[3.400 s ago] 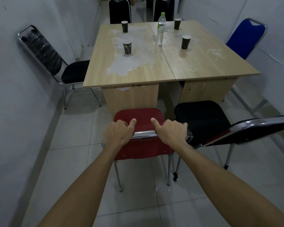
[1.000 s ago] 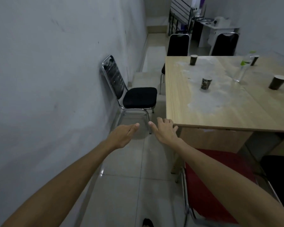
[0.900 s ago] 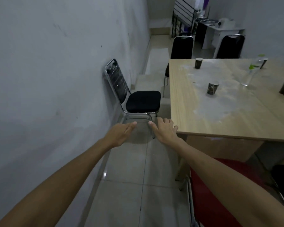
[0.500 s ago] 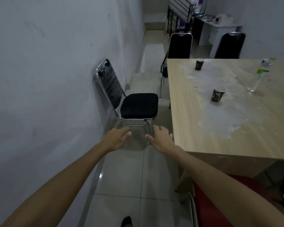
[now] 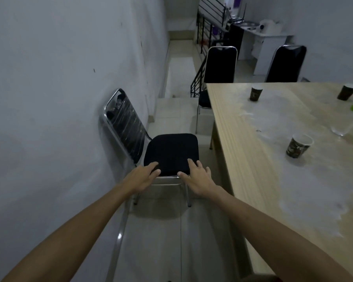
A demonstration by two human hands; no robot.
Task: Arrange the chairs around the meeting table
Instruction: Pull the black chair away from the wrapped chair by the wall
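A black chair [image 5: 170, 148] with a chrome frame and a plastic-wrapped backrest stands against the left wall, its seat facing the wooden meeting table [image 5: 273, 180]. My left hand [image 5: 144, 176] and my right hand [image 5: 197, 177] are stretched out with fingers spread at the near edge of the seat, fingertips over the cushion. Neither hand has closed on anything. Two more black chairs [image 5: 220, 65] [image 5: 285, 64] stand at the table's far end.
Paper cups [image 5: 298, 146] [image 5: 255, 94] [image 5: 347, 92] and a clear bottle with a green cap [image 5: 346, 123] stand on the table. A narrow tiled aisle runs between wall and table. A step and a black railing [image 5: 198, 78] lie beyond the chair.
I let go of the red chair and walked left along the table. Both hands have reached forward from mid-air to the near edge of the black chair's seat.
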